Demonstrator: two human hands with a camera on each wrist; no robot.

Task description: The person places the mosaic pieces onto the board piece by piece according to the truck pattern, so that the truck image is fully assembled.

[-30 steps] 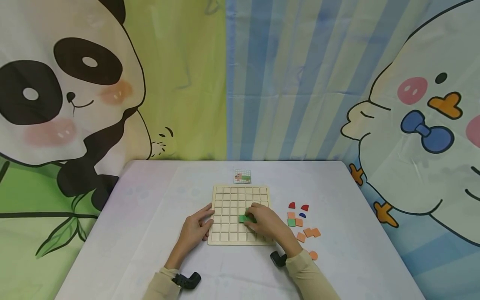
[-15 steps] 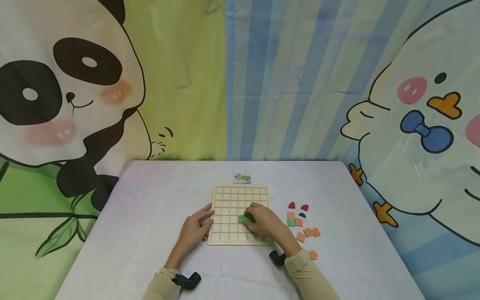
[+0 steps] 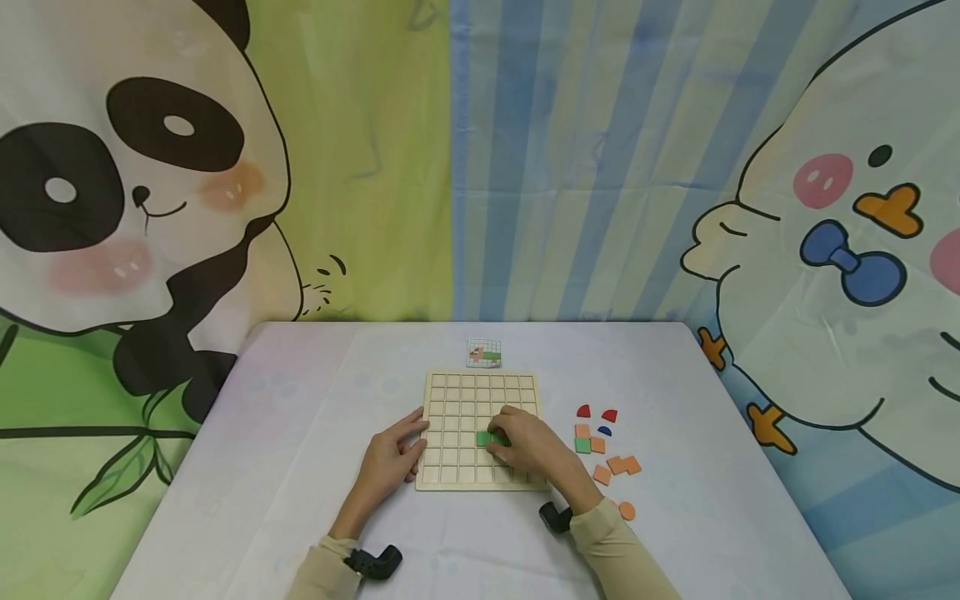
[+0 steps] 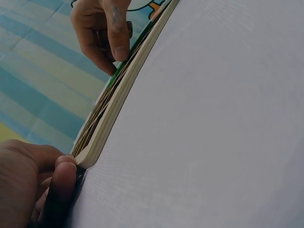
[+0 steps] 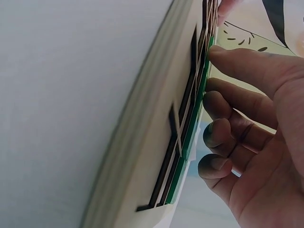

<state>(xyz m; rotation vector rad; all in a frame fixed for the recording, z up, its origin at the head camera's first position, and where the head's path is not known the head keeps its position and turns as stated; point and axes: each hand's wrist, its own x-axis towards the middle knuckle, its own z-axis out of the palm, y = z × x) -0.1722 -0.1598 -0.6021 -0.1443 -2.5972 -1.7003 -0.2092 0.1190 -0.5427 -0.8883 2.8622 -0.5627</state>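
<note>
A pale wooden grid board (image 3: pixel 450 478) lies flat on the white table. At its left edge, my left hand (image 3: pixel 388 454) pinches the rim between thumb and fingers; the left wrist view shows these fingertips (image 4: pixel 65 166) at the board's side. Over the board's middle right, my right hand (image 3: pixel 534 443) has its thumb and index finger on green square tiles (image 3: pixel 482 437), pinching one of them. In the right wrist view a row of green tiles (image 5: pixel 191 128) runs along the grid under that hand, whose other fingers curl above it. The palm side hides part of the row in the head view.
Behind the board lies a small picture card (image 3: pixel 484 353). To the right are loose pieces: orange squares (image 3: pixel 602 474), a green square (image 3: pixel 582 445), red quarter-rounds (image 3: pixel 583 411), a blue half-round (image 3: pixel 604 431) and an orange disc (image 3: pixel 627 510). Printed curtains (image 3: pixel 525 167) hang behind the table.
The right hand and the green tile at its fingertips have shifted very slightly left since the first frame. The left hand stays at the board's edge.
</note>
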